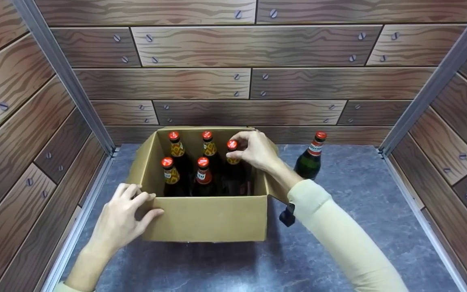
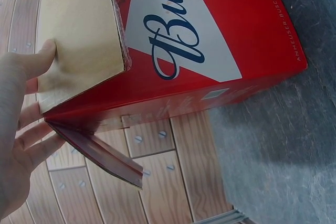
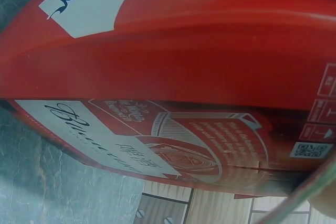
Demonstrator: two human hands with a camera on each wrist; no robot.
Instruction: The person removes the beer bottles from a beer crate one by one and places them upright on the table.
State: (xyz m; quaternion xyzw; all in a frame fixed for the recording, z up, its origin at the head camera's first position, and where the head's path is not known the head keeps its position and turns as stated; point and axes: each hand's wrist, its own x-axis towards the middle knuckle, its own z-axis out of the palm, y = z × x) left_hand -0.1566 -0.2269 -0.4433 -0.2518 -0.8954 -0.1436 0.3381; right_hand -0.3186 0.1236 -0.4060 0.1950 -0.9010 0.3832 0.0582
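An open cardboard box (image 1: 213,221) stands on the grey surface, brown inside and red outside with white and blue lettering. My left hand (image 1: 116,221) pinches its near left corner; in the left wrist view the thumb (image 2: 42,61) lies on the brown flap, other fingers behind the edge. Inside the box, my right hand (image 1: 255,151) holds a beer bottle (image 1: 232,144) by the neck, thumb and forefinger on either side below its red cap. Several other capped bottles (image 1: 204,176) stand in the box to its left; their lower parts are hidden.
A green bottle (image 1: 309,162) with a red cap stands outside the box, to the right behind my forearm. Wood-patterned walls (image 1: 253,44) with metal corner rails close in the back and sides. A small black piece (image 1: 287,215) shows below my right sleeve.
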